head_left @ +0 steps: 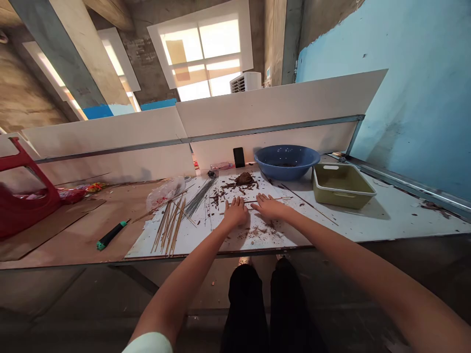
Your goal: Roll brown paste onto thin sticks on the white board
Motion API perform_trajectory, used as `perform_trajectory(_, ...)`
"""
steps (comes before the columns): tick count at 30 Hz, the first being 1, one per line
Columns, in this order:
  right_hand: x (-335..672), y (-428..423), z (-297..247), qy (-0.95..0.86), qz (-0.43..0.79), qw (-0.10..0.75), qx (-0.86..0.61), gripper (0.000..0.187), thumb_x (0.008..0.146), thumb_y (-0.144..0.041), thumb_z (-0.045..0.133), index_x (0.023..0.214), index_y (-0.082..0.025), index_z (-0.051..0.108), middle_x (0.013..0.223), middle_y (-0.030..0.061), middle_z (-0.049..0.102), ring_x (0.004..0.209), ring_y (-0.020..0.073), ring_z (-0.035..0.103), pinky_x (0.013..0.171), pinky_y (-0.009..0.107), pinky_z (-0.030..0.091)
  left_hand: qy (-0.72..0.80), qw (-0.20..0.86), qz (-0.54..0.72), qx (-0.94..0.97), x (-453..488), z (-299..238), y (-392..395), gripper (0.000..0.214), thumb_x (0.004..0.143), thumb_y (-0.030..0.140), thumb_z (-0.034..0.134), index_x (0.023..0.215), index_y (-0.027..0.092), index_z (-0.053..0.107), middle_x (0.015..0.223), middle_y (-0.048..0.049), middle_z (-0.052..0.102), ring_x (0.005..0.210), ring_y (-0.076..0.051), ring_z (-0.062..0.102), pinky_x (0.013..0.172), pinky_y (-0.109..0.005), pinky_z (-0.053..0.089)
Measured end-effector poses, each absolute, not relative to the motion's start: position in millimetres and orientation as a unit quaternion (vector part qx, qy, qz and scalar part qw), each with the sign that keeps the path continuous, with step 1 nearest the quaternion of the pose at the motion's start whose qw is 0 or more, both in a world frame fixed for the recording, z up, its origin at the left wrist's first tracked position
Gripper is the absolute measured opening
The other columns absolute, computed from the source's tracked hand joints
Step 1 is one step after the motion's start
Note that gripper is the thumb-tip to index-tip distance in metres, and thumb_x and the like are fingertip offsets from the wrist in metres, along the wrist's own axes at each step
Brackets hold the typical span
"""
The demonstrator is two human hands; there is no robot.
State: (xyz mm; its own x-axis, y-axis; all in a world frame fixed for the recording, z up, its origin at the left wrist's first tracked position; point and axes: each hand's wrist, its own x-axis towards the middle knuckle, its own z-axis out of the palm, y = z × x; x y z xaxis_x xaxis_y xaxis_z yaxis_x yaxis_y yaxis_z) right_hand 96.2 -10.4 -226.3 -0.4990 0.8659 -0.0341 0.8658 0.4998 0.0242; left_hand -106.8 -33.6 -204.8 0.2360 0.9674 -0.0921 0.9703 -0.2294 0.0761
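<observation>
My left hand (pixel 236 213) lies palm down on the white board (pixel 206 235), fingers stretched forward. Beside it, my right hand (pixel 271 207) is also flat, fingers extended. A thin stick (pixel 285 198) runs crosswise under both hands; its right end shows past my right fingers, and dark brown material appears on its middle between the hands. Just beyond my fingertips sits a brown lump (pixel 245 178), clay-like, with dark crumbs and short pieces around it. Brown powder (pixel 257 232) is scattered close to my wrists.
Left of my hands lie several bamboo sticks (pixel 170 225), a bundle of thin grey rods (pixel 200 196) and a green-black handled tool (pixel 112 235). A blue basin (pixel 287 169), an olive bin (pixel 342 189) and a phone (pixel 239 157) stand behind. A red stool (pixel 29 196) is far left.
</observation>
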Motion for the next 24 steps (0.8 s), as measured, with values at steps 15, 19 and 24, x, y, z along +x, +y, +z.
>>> perform_trajectory(15, 103.1, -6.9, -227.5, 0.836, -0.079, 0.034, 0.542, 0.090, 0.115, -0.072, 0.022, 0.187, -0.017, 0.022, 0.187, 0.0243, 0.031, 0.177, 0.0394, 0.025, 0.140, 0.068, 0.023, 0.611, 0.053, -0.015, 0.790, -119.6, -211.4, -33.4, 0.074, 0.117, 0.044, 0.018, 0.184, 0.014, 0.028, 0.191, -0.0150, 0.024, 0.180, -0.030, 0.020, 0.146, -0.063, 0.005)
perform_trajectory(19, 115.8, -26.3, -239.2, 0.858, -0.066, 0.021, 0.509, 0.089, 0.115, -0.071, 0.028, 0.184, -0.016, 0.032, 0.185, 0.0260, 0.037, 0.174, 0.0389, 0.032, 0.141, 0.065, 0.025, 0.584, 0.044, -0.026, 0.810, -138.0, -220.1, -46.4, 0.074, 0.117, 0.049, 0.020, 0.185, 0.022, 0.029, 0.190, -0.0136, 0.027, 0.179, -0.032, 0.023, 0.145, -0.067, 0.007)
perform_trajectory(24, 108.0, -6.9, -219.1, 0.827, -0.086, 0.038, 0.554, 0.089, 0.116, -0.073, 0.027, 0.184, -0.016, 0.031, 0.188, 0.0246, 0.031, 0.177, 0.0362, 0.026, 0.142, 0.060, 0.022, 0.609, 0.056, -0.040, 0.790, -127.7, -202.3, -26.6, 0.074, 0.117, 0.046, 0.019, 0.185, 0.018, 0.026, 0.192, -0.0159, 0.021, 0.180, -0.034, 0.017, 0.144, -0.068, 0.012)
